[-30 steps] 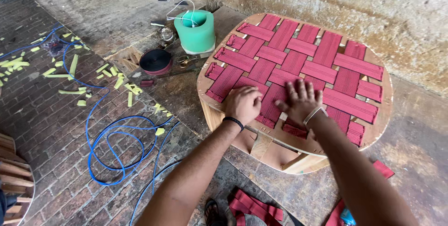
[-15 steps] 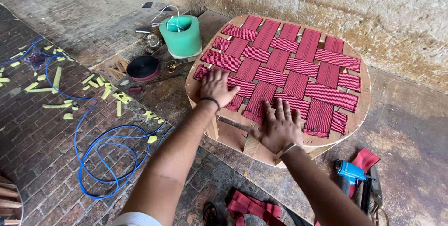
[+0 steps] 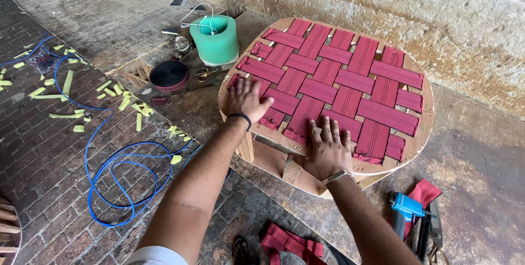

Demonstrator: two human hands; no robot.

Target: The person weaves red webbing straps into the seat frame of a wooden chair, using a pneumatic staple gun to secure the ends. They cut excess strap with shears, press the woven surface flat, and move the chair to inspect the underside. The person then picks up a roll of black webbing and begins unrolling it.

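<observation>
Seat frame with woven webbing, on the floor. Nearest, spare red straps and a blue stapler lie by the frame. The right hand, fingers spread, presses flat on the near rim; the left hand, also spread flat, bears on the left edge of the round wooden seat frame. The step appears to be checking the red webbing; next would come fastening loose ends. The frame's long axis runs left-near to right-far, top up.
</observation>
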